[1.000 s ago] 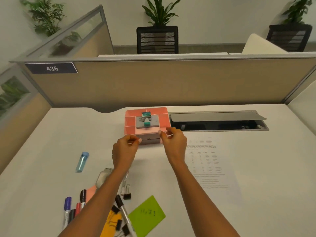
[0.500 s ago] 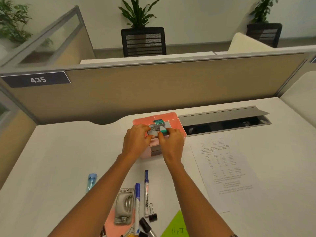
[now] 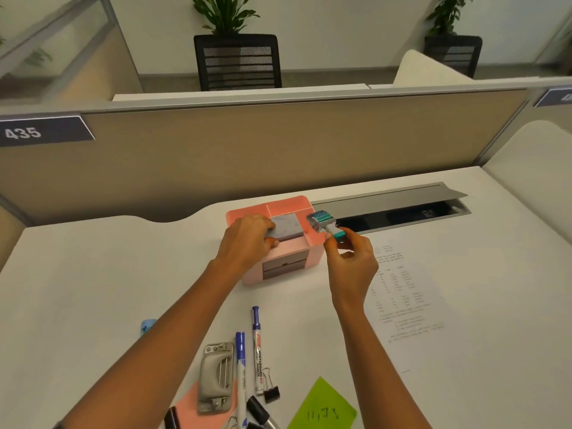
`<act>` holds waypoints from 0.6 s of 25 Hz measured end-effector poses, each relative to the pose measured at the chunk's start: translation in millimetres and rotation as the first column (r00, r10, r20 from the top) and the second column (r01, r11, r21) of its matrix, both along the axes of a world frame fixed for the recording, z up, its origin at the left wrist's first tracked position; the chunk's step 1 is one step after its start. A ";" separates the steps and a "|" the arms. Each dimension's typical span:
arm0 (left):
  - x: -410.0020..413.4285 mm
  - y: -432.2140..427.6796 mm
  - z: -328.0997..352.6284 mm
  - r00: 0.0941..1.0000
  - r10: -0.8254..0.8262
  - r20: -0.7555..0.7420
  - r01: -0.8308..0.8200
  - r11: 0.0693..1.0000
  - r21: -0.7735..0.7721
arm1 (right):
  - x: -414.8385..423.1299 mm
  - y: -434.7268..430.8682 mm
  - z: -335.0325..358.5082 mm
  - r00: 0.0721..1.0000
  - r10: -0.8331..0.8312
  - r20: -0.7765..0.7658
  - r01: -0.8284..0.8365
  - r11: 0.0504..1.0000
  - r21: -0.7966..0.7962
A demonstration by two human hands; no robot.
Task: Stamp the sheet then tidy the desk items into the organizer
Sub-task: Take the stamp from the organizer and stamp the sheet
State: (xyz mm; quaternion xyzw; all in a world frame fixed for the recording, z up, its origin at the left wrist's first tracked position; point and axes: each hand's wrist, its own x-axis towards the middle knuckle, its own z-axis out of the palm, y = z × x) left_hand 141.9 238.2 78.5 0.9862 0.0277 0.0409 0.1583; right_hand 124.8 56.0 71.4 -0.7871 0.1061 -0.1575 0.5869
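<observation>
Now that the right hand (image 3: 349, 264) pinches the stamp (image 3: 323, 222) off the ink pad (image 3: 286, 226) gripped by the left hand (image 3: 247, 243), the sheet (image 3: 433, 305) at four o'clock awaits.

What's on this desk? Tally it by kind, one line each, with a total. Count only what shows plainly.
Organizer: 1
Stamp: 1
Ink pad: 1
Printed sheet: 1
Markers: 3
Binder clip: 1
Stapler: 1
Notes: 2, green and pink
Blue tube: 1
Total: 12
More may be cut off at the bottom edge.
</observation>
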 end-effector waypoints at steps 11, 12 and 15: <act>11.8 17.0 29.7 0.998 -0.040 0.044 0.043 0.996 -0.073 | 15.6 17.5 13.3 0.990 0.136 0.042 -0.131 0.985 -0.114; 12.6 17.7 30.2 0.998 -0.032 0.053 0.036 0.996 -0.081 | 18.3 22.3 15.4 0.987 0.152 0.046 -0.144 0.980 -0.134; 15.4 18.2 30.1 0.997 0.008 0.078 0.000 0.994 -0.105 | 26.2 35.8 21.4 0.981 0.189 0.046 -0.175 0.961 -0.213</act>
